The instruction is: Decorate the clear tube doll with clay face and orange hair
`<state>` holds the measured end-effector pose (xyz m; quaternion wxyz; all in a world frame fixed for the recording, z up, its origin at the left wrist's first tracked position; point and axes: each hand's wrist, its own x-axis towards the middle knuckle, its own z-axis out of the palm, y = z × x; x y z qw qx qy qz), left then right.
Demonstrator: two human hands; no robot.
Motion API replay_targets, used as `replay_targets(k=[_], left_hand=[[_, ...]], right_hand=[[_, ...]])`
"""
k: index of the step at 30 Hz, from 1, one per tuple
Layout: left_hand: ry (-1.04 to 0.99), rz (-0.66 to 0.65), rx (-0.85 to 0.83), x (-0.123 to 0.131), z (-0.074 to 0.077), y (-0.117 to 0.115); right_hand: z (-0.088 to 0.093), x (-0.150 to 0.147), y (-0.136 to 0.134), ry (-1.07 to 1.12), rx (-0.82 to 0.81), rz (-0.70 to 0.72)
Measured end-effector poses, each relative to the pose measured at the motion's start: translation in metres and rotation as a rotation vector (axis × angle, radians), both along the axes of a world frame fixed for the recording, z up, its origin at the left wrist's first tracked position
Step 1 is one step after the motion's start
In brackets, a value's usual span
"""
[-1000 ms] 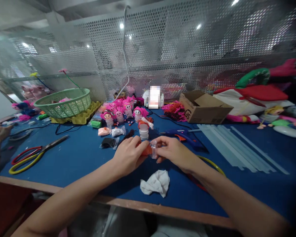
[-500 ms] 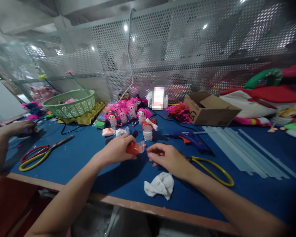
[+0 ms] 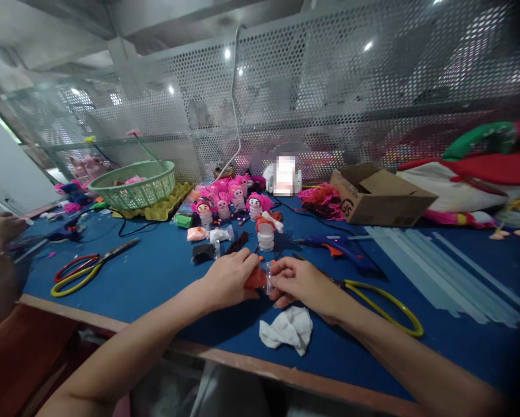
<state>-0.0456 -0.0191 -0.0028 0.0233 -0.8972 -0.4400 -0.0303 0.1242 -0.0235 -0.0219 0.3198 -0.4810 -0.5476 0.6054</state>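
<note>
Head view: both our hands at a small orange bag

We have the orange bag [image 3: 255, 279] just below the middle of the frame, over the blue table [image 3: 156, 284]. Our left hand [image 3: 231, 277] is curled closed around its filled part. Our right hand [image 3: 298, 284] has thumb and fingers drawn together at its clear end, seemingly pinching it; how firmly, we cannot tell.

We judge the step in hand to be work at the bag's clear end. A next move there calls for a steady left grip and light, exact right fingertips.

Just above the bag in the frame stands a small orange-haired figure [image 3: 266, 240], upright; just below lies a crumpled white cloth [image 3: 288, 329]. Right of centre we see a blue glue gun [image 3: 344, 249], and farther left a black packet [image 3: 203, 252] and scissors [image 3: 116, 250]. Pink-haired dolls [image 3: 223, 205] stand above centre. At the far left edge is a co-worker's hand [image 3: 2, 229].
</note>
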Motion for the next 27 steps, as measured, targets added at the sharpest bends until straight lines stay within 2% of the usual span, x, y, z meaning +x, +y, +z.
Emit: replay_targets(k=[6,9,13,17,23,27], left_hand=[[-0.061,0.018,-0.002,0.004,0.001,0.002],[-0.122,0.04,-0.015,0.007,0.004,0.009],[-0.207,-0.01,0.037,0.01,0.004,0.015],[-0.349,-0.055,0.121,0.007,-0.005,0.012],[-0.42,-0.071,0.192,0.004,-0.014,0.007],[-0.439,-0.092,0.182,0.006,-0.016,0.008]], right_hand=[[-0.004,0.001,0.004,0.036,0.051,0.012],[0.002,0.005,0.006,0.067,0.119,-0.024],[0.012,0.013,0.007,0.051,0.224,-0.1],[0.017,0.017,0.005,-0.073,0.332,-0.129],[0.019,0.018,0.003,-0.29,0.404,-0.045],[0.019,0.02,0.004,-0.396,0.53,0.033]])
